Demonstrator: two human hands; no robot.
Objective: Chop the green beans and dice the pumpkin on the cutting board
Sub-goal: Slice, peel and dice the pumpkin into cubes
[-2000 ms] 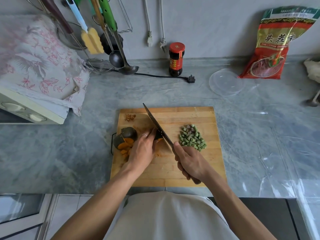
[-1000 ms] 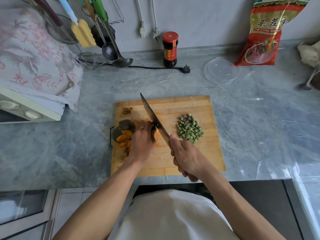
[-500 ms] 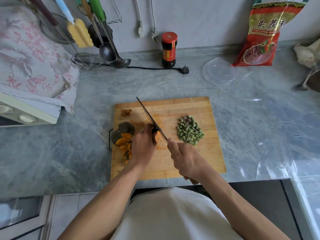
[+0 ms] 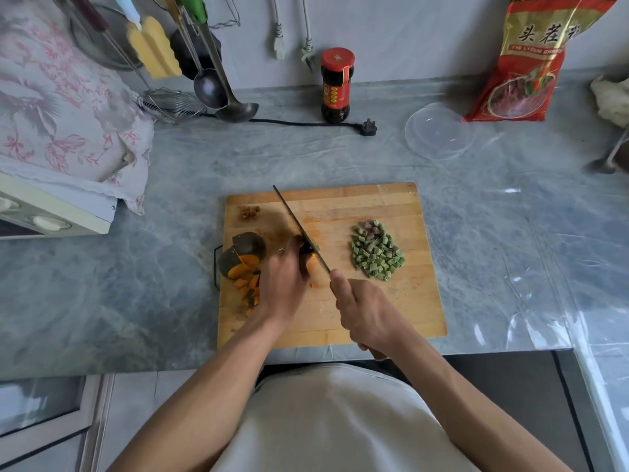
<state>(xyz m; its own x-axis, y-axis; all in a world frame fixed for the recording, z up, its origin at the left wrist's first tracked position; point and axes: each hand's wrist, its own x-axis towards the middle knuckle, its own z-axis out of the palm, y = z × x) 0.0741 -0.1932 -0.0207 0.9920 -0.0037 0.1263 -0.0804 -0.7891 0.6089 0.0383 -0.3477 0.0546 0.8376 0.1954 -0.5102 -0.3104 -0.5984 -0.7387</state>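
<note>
Lying across a grey marbled stone table [image 4: 340,158], the rectangular pale wooden cutting board [image 4: 391,301] sits close to the near edge. On its right half is a heap of chopped green bean pieces [image 4: 377,250]. At its left edge rests a dark-skinned wedge of orange pumpkin [image 4: 242,253], with small orange pumpkin dice [image 4: 250,289] just below it and a few brown scraps [image 4: 249,211] near the far left corner.

The left hand [image 4: 284,284] presses down on a small pumpkin piece [image 4: 312,264], its fingers curled over it beside the blade. The right hand [image 4: 366,310] has its fingers wrapped round the handle of a long dark kitchen knife [image 4: 299,229], whose blade runs slantwise toward the board's far edge and meets the pumpkin piece.

Against the grey wall at the back stand a dark sauce bottle with a red cap [image 4: 337,85] and a red printed food bag [image 4: 531,59]. A clear round plastic lid [image 4: 439,131] lies near the bag, and a black power plug [image 4: 368,127] with its cord lies by the bottle. Metal ladles [image 4: 218,86], a wire skimmer [image 4: 170,105] and a yellow sponge brush [image 4: 153,46] hang at the left. A pink floral cloth [image 4: 61,97] covers a cream appliance [image 4: 58,216] at the far left.
</note>
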